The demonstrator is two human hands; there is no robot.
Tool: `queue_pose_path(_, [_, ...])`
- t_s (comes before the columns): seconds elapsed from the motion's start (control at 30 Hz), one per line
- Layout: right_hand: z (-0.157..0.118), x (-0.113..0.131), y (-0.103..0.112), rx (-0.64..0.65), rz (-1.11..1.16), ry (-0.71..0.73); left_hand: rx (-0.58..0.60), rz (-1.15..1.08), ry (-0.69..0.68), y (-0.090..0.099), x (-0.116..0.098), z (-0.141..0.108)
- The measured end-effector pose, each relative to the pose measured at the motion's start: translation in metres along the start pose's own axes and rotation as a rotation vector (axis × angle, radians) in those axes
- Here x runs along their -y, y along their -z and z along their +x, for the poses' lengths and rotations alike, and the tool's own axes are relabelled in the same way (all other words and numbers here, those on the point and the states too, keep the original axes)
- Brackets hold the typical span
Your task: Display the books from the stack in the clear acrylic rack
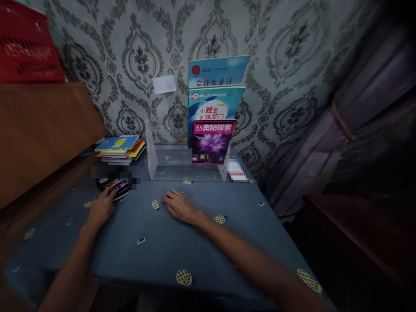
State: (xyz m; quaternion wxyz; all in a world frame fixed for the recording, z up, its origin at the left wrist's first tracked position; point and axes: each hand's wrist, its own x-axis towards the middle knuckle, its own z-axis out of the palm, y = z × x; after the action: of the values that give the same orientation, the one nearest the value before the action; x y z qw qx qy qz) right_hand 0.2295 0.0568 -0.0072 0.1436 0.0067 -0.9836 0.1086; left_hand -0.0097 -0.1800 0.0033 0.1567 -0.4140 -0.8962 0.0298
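Observation:
My left hand (102,208) is at the near edge of a small dark book or stack (119,186) on the left of the table, its fingertips touching the cover. Whether the fingers grip it cannot be made out. My right hand (178,205) rests on the blue tablecloth with fingers slightly spread and nothing in them. Beyond it stands a clear tiered rack (151,151). On the rack's right side a pink and purple book (212,143) leans in front, with a teal book (216,102) and a blue book (219,71) rising behind it.
A pile of books (120,149) lies at the back left, beside a brown wooden box (45,130) with a red basket (29,47) on top. Right of the rack is a white item (237,171). A tied curtain (325,138) hangs at the right.

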Motion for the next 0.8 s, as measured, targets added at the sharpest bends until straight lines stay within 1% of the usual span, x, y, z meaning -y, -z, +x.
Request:
queue_pose_path(0.1, [0.001, 0.000, 0.000, 0.004, -0.003, 0.006, -0.016, 0.005, -0.010, 0.007, -0.007, -0.010])
queue_pose_path(0.2, [0.001, 0.000, 0.000, -0.007, -0.004, 0.010, 0.001, 0.026, -0.029, 0.016, -0.017, -0.018])
queue_pose_path(0.37, [0.001, -0.002, -0.001, 0.005, 0.009, 0.011, 0.046, 0.082, -0.100, 0.034, -0.041, -0.030])
queue_pose_path(0.47, [0.002, -0.003, -0.003, -0.019, 0.026, -0.004, 0.046, 0.092, -0.161, 0.046, -0.063, -0.039])
queue_pose_path(0.57, [0.003, -0.006, -0.006, -0.068, 0.073, -0.024, 0.068, 0.075, -0.218, 0.058, -0.089, -0.048])
queue_pose_path(0.67, [0.003, -0.010, -0.010, -0.166, 0.169, -0.064, 0.068, 0.038, -0.271, 0.066, -0.119, -0.055])
queue_pose_path(0.8, [0.003, -0.017, -0.013, -0.312, 0.324, -0.158, 0.075, 0.001, -0.288, 0.072, -0.155, -0.058])
